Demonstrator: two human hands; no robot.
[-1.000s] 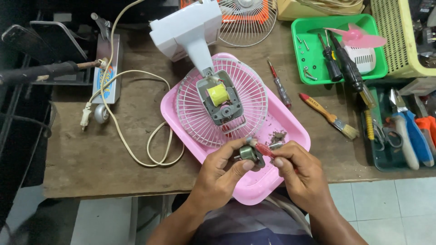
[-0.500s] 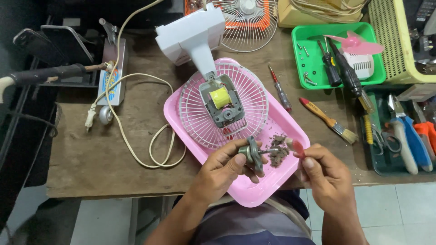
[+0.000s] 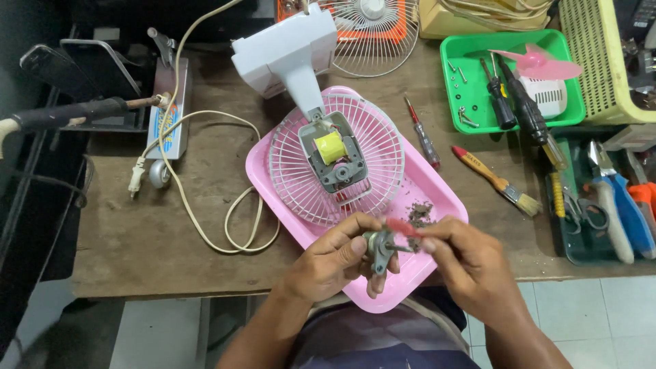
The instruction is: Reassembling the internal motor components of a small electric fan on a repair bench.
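**Small fan stripped, rotor part being brushed over pink tray**

Wooden tabletop (image 3: pixel 171 225) carries everything. Pink tray (image 3: pixel 437 191) sits centre, holding the white fan guard (image 3: pixel 301 178) with the motor frame and yellow coil (image 3: pixel 331 147) exposed; white fan base (image 3: pixel 287 48) points away. Looks like disassembly is done: guard off, pink blade (image 3: pixel 540 65) already lying in the green tray (image 3: pixel 458 51), loose screws there too. Cleaning seems partway: a pile of brown dirt (image 3: pixel 418 215) lies on the tray; reassembly is all left, as far as I can judge.

Left hand (image 3: pixel 335 263) is clenched around a small grey metal rotor part (image 3: pixel 379 247), held over the tray's near edge. Right hand (image 3: pixel 465 256) pinches a small red-handled tool (image 3: pixel 403 227), tip touching the part.

Around: power cord (image 3: pixel 198 219) looped left, red screwdriver (image 3: pixel 422 133) and paintbrush (image 3: pixel 495 181) right of tray, 2 dark screwdrivers (image 3: pixel 512 102) in green tray, pliers and cutters (image 3: pixel 615 205) far right. Nothing blocks the hands.
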